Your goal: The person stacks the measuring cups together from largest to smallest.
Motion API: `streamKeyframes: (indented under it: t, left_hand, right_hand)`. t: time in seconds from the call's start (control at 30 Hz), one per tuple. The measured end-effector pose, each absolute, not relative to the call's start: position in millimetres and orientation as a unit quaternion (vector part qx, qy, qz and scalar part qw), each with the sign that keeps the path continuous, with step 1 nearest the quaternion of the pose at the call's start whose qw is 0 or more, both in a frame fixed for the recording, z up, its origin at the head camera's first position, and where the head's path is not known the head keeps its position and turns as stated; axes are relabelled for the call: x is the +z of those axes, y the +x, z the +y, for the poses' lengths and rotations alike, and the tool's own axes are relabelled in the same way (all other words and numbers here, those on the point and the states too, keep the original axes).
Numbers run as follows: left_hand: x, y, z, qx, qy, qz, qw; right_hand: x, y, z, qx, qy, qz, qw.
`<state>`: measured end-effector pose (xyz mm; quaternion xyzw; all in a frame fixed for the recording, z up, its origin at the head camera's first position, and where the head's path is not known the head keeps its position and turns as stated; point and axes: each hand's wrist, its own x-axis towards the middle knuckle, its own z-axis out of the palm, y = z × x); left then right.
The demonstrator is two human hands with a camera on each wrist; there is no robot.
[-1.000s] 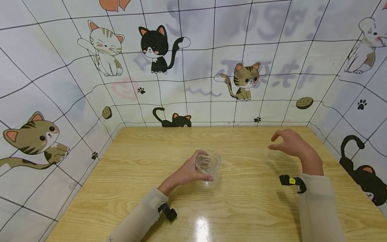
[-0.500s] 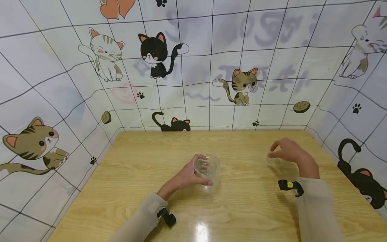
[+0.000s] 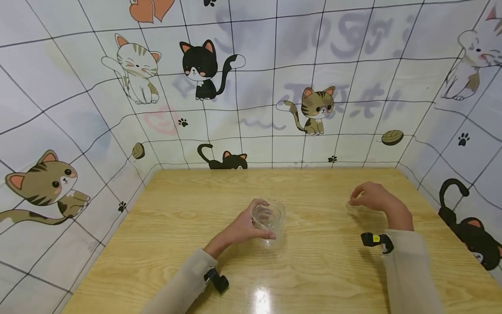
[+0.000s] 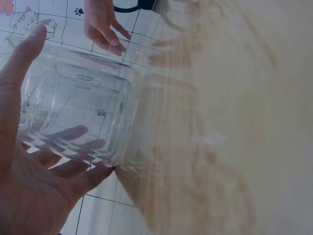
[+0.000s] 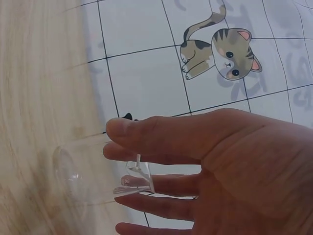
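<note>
Near the middle of the table (image 3: 306, 270), my left hand (image 3: 245, 224) grips a wide clear cup (image 3: 270, 216) by its side. In the left wrist view, the thumb lies along one side of this cup (image 4: 85, 105) and the other fingers along the opposite side. Its base appears to stand on the wood. Farther right, my right hand (image 3: 372, 198) pinches the rim of a small clear beaker (image 5: 85, 171) between thumb and index finger. That beaker stands upright on the table, faint and see-through, with small print and a spout-like lip near the fingers.
A white cloth wall (image 3: 255, 96) with a grid and cartoon cats surrounds the table at the back and both sides. Each sleeve carries a black wrist camera, one on the left (image 3: 216, 280) and one on the right (image 3: 378, 241).
The right hand has come down to the small beaker, and its thumb and index finger have drawn together at the rim. The left hand keeps its hold on the cup in place.
</note>
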<state>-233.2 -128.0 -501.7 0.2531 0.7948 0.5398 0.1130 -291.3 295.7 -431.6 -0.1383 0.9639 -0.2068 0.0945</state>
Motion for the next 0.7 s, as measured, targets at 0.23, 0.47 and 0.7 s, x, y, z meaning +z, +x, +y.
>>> streamKeyframes:
  t: [0.23,0.47,0.7]
  left_hand:
    - [-501,-234,-127,0.538,0.255,0.795,0.112]
    - [-499,-233,-127,0.539,0.259,0.794,0.11]
    - [-498,-232,-127,0.545,0.26,0.789,0.116]
  right_hand:
    - [-439,-296,301,-0.217,-0.14,0.96,0.107]
    - [-438,-295,303,-0.224,-0.144,0.958,0.106]
    - [-443,-298,307,-0.227,-0.143,0.958,0.104]
